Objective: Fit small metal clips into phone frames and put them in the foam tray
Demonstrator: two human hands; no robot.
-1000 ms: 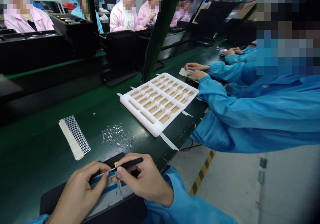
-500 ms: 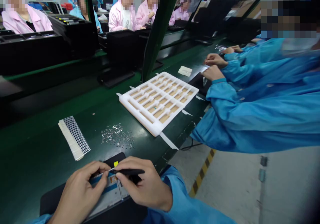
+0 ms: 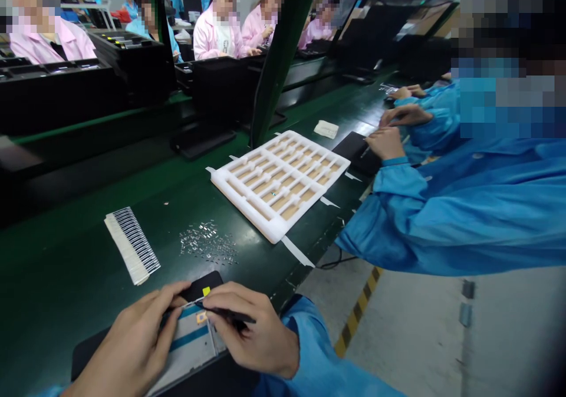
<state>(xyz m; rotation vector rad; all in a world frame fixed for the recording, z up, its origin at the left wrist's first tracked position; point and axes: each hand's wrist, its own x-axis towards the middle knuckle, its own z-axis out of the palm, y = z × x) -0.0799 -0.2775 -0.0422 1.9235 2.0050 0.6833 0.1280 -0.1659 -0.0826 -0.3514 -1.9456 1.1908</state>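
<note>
My right hand (image 3: 252, 332) is closed around black tweezers (image 3: 227, 314), their tip on a small orange patch of a flat grey device panel (image 3: 194, 350). The panel lies in a black holder (image 3: 101, 350) at the near edge of the green belt. My left hand (image 3: 132, 347) rests on the panel's left side, fingers curled and pressing it down. A pile of tiny metal parts (image 3: 206, 243) lies just beyond the holder. A strip of black-and-white labels (image 3: 131, 243) sits to the left of the pile.
A white foam tray (image 3: 280, 181) with several slots lies mid-belt. A person in a blue sleeve (image 3: 424, 208) works at my right, hands on a black holder (image 3: 356, 149). A green post (image 3: 283, 49) stands behind the tray. Black trays (image 3: 57, 90) line the far side.
My right hand tipped the tweezers lower onto the panel. My left fingers slid left and flattened. The co-worker's hands moved away from the white cloth to the black holder.
</note>
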